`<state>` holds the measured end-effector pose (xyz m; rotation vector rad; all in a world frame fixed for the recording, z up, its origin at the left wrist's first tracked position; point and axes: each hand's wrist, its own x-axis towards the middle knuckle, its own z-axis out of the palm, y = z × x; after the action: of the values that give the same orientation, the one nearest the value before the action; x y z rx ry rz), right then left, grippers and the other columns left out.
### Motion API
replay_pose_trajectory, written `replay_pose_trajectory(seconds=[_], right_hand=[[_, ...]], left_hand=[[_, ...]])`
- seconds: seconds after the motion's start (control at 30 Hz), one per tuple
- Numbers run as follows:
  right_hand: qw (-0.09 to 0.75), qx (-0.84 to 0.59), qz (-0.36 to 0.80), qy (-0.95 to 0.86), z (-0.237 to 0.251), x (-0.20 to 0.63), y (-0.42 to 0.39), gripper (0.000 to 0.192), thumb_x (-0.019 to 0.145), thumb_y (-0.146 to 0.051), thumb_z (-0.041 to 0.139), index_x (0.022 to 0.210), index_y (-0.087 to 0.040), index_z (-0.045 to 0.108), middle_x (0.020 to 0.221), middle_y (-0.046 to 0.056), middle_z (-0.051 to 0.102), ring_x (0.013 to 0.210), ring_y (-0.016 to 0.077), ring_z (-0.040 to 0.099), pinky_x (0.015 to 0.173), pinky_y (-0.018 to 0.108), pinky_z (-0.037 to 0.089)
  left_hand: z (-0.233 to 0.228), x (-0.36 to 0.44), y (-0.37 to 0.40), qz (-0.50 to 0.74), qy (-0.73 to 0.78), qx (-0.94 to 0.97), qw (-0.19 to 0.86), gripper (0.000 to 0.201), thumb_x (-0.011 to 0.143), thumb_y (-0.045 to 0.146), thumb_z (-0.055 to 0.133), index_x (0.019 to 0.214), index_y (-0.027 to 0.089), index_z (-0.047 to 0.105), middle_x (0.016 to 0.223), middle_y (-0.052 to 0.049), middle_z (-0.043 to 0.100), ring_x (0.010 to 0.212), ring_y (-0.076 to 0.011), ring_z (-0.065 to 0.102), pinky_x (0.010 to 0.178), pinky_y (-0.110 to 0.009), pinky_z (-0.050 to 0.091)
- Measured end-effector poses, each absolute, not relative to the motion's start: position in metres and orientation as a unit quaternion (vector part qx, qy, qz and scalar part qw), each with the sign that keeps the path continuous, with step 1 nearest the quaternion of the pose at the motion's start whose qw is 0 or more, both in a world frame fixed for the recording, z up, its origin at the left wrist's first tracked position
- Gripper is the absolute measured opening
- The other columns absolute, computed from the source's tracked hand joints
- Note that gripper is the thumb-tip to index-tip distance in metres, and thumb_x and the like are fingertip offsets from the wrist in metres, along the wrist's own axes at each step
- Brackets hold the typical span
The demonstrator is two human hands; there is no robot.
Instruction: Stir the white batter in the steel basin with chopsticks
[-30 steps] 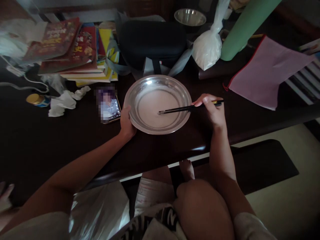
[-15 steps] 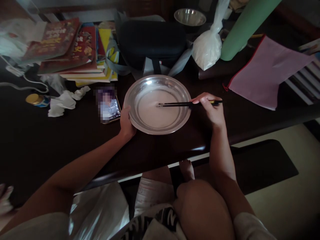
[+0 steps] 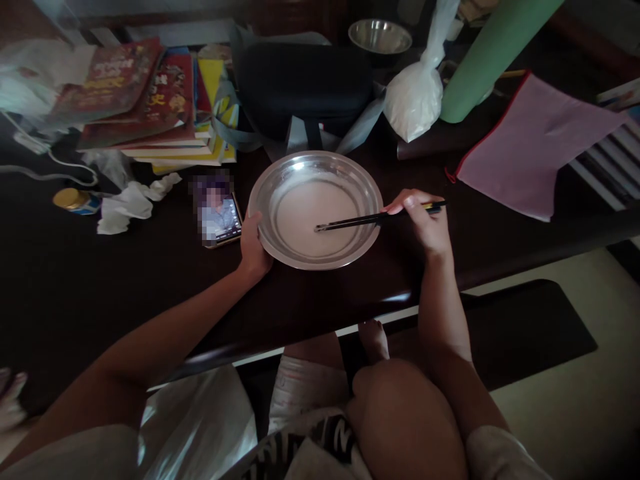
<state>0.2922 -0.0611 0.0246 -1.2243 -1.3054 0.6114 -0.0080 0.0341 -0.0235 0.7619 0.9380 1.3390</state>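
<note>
A wide metal bowl (image 3: 370, 187) stands on the dark table in front of me, with a pale, milky liquid (image 3: 310, 207) in its bottom. My left hand (image 3: 254, 247) grips the bowl's left rim, thumb over the edge and the other fingers hidden beneath. In my right hand (image 3: 423, 217) is a pair of dark chopsticks (image 3: 357, 221), held close together across the bowl's right rim. Their tips reach into the liquid near its middle.
Left of the bowl lie a lit phone (image 3: 220, 217), crumpled tissues (image 3: 127, 205) and a gold-lidded jar (image 3: 75, 200). Behind are stacked books (image 3: 165, 107), a black case (image 3: 305, 83), a tied bag of white powder (image 3: 415, 100) and a second metal bowl (image 3: 380, 37). A pink pouch (image 3: 535, 147) lies right.
The chopstick tips have moved toward me through the liquid, and the chopsticks now slant more. My left hand and the bowl have stayed in place.
</note>
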Motion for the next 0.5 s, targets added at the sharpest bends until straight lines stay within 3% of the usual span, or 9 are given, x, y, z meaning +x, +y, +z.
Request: replay_pose_trajectory(seconds=[0.1,0.3,0.4,0.5], right_hand=[[0.57,-0.518,0.266,-0.58,0.0241,0.2913,-0.0599,0.04,0.092,-0.066,0.073,0.08,-0.029,0.082,0.083,0.001,0.082,0.086,0.0211,0.081,0.086,0.039,0.065],[0.609,-0.518,0.253,-0.546,0.0226,0.2901,-0.0593,0.041,0.097,-0.061,0.07,0.074,-0.028,0.08,0.074,-0.001,0.079,0.078,0.0192,0.08,0.081,0.038,0.065],[0.572,-0.522,0.267,-0.574,0.0234,0.2898,-0.059,0.041,0.091,-0.066,0.073,0.079,-0.028,0.082,0.082,0.0,0.082,0.085,0.0203,0.081,0.086,0.039,0.065],[0.591,-0.541,0.239,-0.549,0.0245,0.2895,-0.059,0.045,0.091,-0.069,0.071,0.077,-0.028,0.08,0.081,0.0,0.081,0.085,0.0207,0.081,0.087,0.04,0.065]], left_hand=[[-0.0224,-0.008,0.0339,0.566,0.421,0.336,0.624,0.035,0.077,0.044,0.082,0.067,0.027,0.052,0.072,-0.004,0.071,0.117,-0.033,0.074,0.1,-0.04,0.065],[-0.0155,-0.0048,0.0326,0.566,0.419,0.324,0.631,0.024,0.082,0.044,0.075,0.076,0.025,0.062,0.076,-0.003,0.074,0.114,-0.031,0.075,0.102,-0.041,0.064],[-0.0157,-0.0044,0.0327,0.56,0.425,0.321,0.634,0.021,0.083,0.041,0.074,0.077,0.025,0.061,0.079,-0.003,0.074,0.112,-0.0297,0.074,0.103,-0.04,0.062],[-0.0178,-0.0041,0.0328,0.564,0.412,0.329,0.635,0.02,0.083,0.039,0.072,0.077,0.025,0.059,0.08,-0.003,0.073,0.115,-0.0295,0.073,0.106,-0.04,0.06]])
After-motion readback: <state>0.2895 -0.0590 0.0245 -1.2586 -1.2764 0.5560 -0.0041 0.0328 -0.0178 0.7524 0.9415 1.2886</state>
